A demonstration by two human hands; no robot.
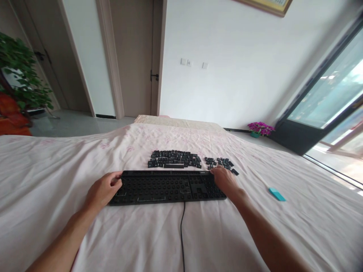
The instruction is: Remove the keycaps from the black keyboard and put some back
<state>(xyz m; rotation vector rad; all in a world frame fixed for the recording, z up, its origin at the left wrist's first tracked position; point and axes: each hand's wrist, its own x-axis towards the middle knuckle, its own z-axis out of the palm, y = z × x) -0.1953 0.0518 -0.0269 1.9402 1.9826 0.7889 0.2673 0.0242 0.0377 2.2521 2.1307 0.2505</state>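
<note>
A black keyboard (167,187) with its keycaps removed lies on a bed covered by a pale pink sheet (56,173). My left hand (103,189) grips the keyboard's left end, fingers curled over the edge. My right hand (225,180) rests on the keyboard's right end, fingers curled at its far corner. Behind the keyboard lie several loose black keycaps in a large group (173,159) and a smaller group (219,163). The keyboard's black cable (182,234) runs toward me.
A small turquoise tool (277,194) lies on the sheet to the right. Beyond the bed are a wooden door (133,56), a leafy green plant (19,71) at left, a pot of purple flowers (260,129) and a glass sliding door (331,90) at right.
</note>
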